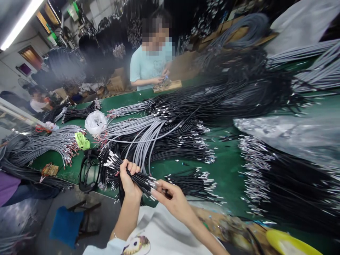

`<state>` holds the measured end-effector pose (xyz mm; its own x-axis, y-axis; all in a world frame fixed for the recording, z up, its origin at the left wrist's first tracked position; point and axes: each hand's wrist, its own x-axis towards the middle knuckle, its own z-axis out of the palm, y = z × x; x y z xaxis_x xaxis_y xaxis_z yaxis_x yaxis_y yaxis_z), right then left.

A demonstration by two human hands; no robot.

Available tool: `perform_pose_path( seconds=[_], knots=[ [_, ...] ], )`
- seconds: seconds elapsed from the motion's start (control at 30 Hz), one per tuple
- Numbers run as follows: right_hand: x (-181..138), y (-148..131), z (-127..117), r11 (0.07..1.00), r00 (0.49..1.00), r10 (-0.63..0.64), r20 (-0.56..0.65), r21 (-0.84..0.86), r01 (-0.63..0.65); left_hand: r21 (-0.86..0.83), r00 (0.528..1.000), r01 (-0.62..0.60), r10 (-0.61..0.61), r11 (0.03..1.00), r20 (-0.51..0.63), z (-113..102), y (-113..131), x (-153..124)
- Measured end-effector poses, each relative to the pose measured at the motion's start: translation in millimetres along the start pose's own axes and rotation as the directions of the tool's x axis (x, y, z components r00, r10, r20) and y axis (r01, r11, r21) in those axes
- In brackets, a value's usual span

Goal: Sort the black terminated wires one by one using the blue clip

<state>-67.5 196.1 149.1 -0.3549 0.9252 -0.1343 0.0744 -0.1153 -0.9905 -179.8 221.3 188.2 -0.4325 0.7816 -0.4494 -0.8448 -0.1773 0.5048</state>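
A bundle of black cables (pixel 142 183) with white and silvery ends lies across my left hand (pixel 130 179), whose fingers are wrapped round it. My right hand (pixel 170 196) pinches at the silvery ends on the bundle's right side; thumb and forefinger are closed there, and the exact wire ends between them are too small to make out. Beyond my hands, grey cables (pixel 142 141) lie over more black cables (pixel 170 148) on the green table (pixel 225 170). Just right of my hands rests a smaller group of black cables (pixel 195 182).
A co-worker (pixel 151 67) sits across the table. To the left are a white plastic bag (pixel 96 122), a green fan (pixel 82 141) and a black headset-like frame (pixel 89 170). Large black cable bundles (pixel 289 177) fill the right. A blue stool (pixel 66 226) stands lower left.
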Motion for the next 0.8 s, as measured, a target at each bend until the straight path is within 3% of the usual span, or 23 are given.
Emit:
perform_pose_path(
  seconds=[0.23, 0.4, 0.5, 0.63, 0.8],
  knots=[
    [1.2, 4.4, 0.7, 0.999, 0.998, 0.005, -0.068, 0.047, -0.002, -0.014, 1.0, -0.005, 0.005, 1.0, 0.02, -3.5, -1.1, 1.2],
    [4.2, 10.5, 2.5, 0.979, 0.999, 0.024, -0.047, 0.203, -0.014, -0.07, 0.992, 0.047, -0.039, 0.996, 0.121, -2.8, -0.6, -3.5],
    [7.6, 8.1, 2.5, 0.979, 0.997, 0.063, -0.052, 0.199, -0.052, 0.004, 0.982, -0.016, 0.015, 1.0, 0.186, -1.1, -1.0, -7.4],
    [10.3, 4.6, 2.4, 0.957, 0.992, 0.121, 0.041, 0.26, -0.128, 0.097, 0.965, -0.086, 0.058, 0.992, 0.257, -0.9, -1.7, -9.9],
    [9.2, 8.4, 3.7, 0.861, 0.948, 0.24, 0.209, 0.406, -0.308, 0.135, 0.939, -0.051, 0.001, 0.989, 0.344, -4.8, -1.8, -9.7]
  ],
)
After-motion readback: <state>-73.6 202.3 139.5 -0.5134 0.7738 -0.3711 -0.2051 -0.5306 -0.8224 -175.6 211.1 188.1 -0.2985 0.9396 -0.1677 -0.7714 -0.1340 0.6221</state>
